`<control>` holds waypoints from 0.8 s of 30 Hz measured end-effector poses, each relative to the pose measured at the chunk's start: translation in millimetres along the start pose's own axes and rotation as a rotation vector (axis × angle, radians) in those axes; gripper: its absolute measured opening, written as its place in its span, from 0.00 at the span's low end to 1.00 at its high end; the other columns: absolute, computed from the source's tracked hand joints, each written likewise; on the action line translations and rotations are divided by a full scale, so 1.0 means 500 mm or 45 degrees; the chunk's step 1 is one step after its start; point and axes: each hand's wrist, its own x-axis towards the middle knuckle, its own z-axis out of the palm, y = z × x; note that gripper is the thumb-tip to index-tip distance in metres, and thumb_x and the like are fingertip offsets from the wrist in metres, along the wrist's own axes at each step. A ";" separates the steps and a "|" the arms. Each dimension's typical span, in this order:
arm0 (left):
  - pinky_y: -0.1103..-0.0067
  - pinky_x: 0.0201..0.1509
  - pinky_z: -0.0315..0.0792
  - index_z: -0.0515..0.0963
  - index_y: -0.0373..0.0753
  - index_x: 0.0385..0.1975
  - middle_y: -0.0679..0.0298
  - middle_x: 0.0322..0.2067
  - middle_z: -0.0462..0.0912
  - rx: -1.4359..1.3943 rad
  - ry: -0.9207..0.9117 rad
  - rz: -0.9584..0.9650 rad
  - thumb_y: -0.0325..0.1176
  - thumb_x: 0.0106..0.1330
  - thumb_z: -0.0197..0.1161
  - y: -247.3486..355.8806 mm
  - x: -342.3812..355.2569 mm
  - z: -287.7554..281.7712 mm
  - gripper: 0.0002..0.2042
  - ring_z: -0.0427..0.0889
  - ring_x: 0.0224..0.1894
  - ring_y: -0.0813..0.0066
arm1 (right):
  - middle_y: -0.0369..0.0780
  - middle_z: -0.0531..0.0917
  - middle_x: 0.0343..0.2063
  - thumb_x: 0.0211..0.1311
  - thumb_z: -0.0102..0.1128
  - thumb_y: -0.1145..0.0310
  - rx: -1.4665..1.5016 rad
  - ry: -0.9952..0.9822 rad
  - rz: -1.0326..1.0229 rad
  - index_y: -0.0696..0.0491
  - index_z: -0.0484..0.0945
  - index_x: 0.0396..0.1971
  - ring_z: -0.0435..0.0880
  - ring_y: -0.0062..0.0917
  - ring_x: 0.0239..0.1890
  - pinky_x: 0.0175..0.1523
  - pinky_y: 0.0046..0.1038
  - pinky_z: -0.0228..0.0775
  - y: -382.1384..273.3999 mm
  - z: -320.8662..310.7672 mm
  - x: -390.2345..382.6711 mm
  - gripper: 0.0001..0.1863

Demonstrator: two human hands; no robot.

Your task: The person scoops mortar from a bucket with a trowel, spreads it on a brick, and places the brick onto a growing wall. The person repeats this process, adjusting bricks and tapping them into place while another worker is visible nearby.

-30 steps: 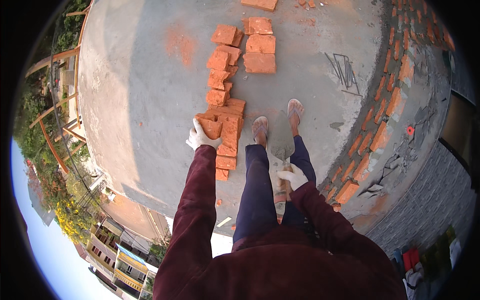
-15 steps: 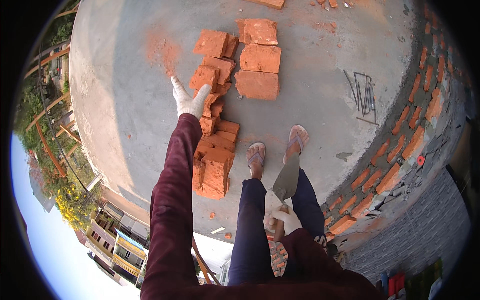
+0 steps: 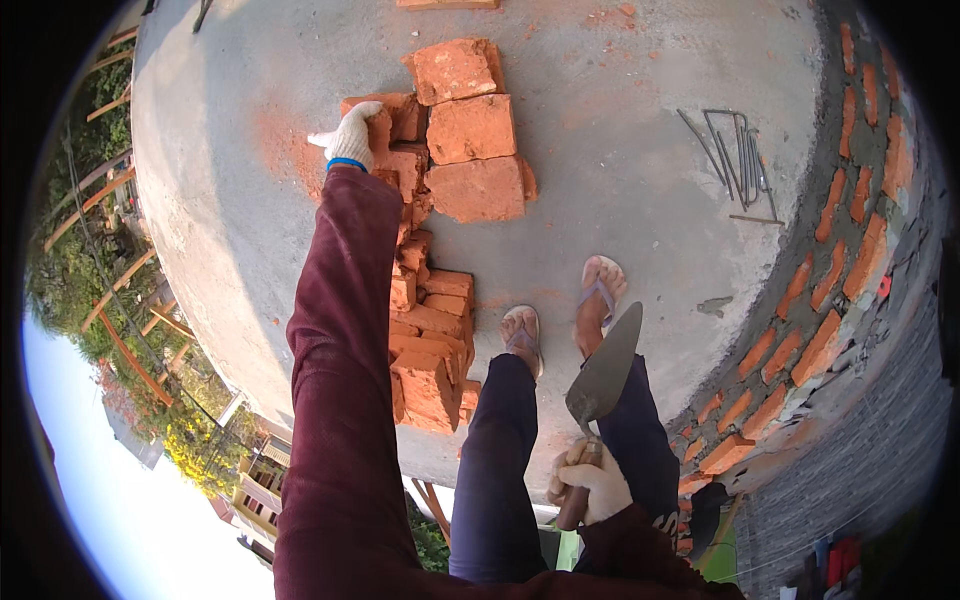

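My left hand [image 3: 352,138], in a white knit glove with a blue cuff, is at the far end of a rough pile of broken orange bricks [image 3: 430,365]. Its fingers curl against the edge of a brick [image 3: 379,132], while one digit sticks out to the left. Part of that grip is hidden. Low at the right, my gloved right hand [image 3: 598,488] is closed round the wooden handle of a pointed trowel [image 3: 606,375]. The grey blade points up and away, in front of my right leg.
Just right of the pile lies a row of larger bricks [image 3: 472,128]. Bent metal rods [image 3: 735,160] rest on the concrete floor [image 3: 610,120]. A low brick-and-mortar wall [image 3: 835,262] curves along the right. My sandalled feet [image 3: 600,285] stand between the pile and the wall.
My left hand has gone from spread above the pile to curled at a brick farther up. The trowel stays in my right hand, tilted more to the right. The view has shifted somewhat.
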 end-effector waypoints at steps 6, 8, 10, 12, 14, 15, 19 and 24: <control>0.39 0.68 0.66 0.64 0.38 0.72 0.47 0.69 0.67 -0.753 -1.363 -0.341 0.48 0.58 0.62 -0.063 -0.396 -0.305 0.40 0.70 0.68 0.40 | 0.41 0.78 0.30 0.55 0.57 0.82 0.015 -0.150 -0.242 0.51 0.69 0.35 0.81 0.31 0.27 0.35 0.40 0.78 0.048 -0.048 -0.007 0.12; 0.33 0.67 0.62 0.56 0.40 0.76 0.43 0.73 0.58 -0.822 -1.374 -0.567 0.56 0.57 0.61 -0.060 -0.621 -0.382 0.47 0.66 0.69 0.32 | 0.40 0.78 0.29 0.57 0.59 0.79 -0.018 -0.106 -0.353 0.50 0.69 0.37 0.82 0.30 0.27 0.35 0.39 0.79 0.065 -0.078 -0.031 0.11; 0.34 0.68 0.61 0.53 0.42 0.77 0.41 0.74 0.55 -0.860 -1.590 -0.738 0.64 0.54 0.65 -0.067 -0.809 -0.457 0.53 0.62 0.70 0.28 | 0.41 0.79 0.27 0.57 0.61 0.79 0.043 -0.001 -0.343 0.51 0.71 0.39 0.81 0.30 0.24 0.33 0.37 0.79 0.074 -0.117 -0.095 0.12; 0.34 0.68 0.61 0.50 0.44 0.78 0.40 0.74 0.54 -0.861 -1.930 -0.827 0.72 0.50 0.67 -0.049 -0.952 -0.511 0.59 0.59 0.71 0.25 | 0.40 0.79 0.26 0.55 0.62 0.79 0.170 -0.012 -0.459 0.52 0.71 0.38 0.80 0.30 0.23 0.30 0.36 0.78 0.084 -0.143 -0.204 0.12; 0.35 0.68 0.62 0.49 0.45 0.79 0.40 0.74 0.55 -0.529 -2.321 -0.979 0.77 0.45 0.68 -0.009 -1.061 -0.548 0.64 0.59 0.70 0.24 | 0.41 0.78 0.25 0.55 0.63 0.80 0.144 0.111 -0.676 0.56 0.71 0.40 0.81 0.31 0.23 0.27 0.35 0.75 0.124 -0.188 -0.317 0.13; 0.35 0.68 0.62 0.48 0.45 0.79 0.40 0.74 0.55 -0.329 -2.531 -1.054 0.80 0.42 0.68 0.005 -1.129 -0.552 0.67 0.59 0.70 0.24 | 0.40 0.77 0.23 0.55 0.62 0.80 0.117 0.172 -0.788 0.57 0.71 0.39 0.81 0.30 0.23 0.26 0.32 0.74 0.160 -0.227 -0.346 0.13; 0.36 0.65 0.65 0.49 0.45 0.79 0.42 0.73 0.57 0.320 -2.685 -1.037 0.75 0.46 0.69 0.008 -1.305 -0.602 0.63 0.67 0.66 0.32 | 0.39 0.78 0.23 0.53 0.65 0.76 0.228 0.500 -1.071 0.56 0.74 0.39 0.79 0.28 0.19 0.23 0.34 0.74 0.409 -0.416 -0.399 0.13; 0.40 0.58 0.71 0.56 0.50 0.76 0.50 0.70 0.63 0.923 -2.750 -0.285 0.75 0.49 0.63 -0.072 -1.363 -0.691 0.56 0.71 0.65 0.40 | 0.41 0.79 0.19 0.52 0.68 0.72 0.620 0.716 -0.821 0.56 0.76 0.40 0.80 0.29 0.17 0.21 0.34 0.71 0.792 -0.548 -0.359 0.15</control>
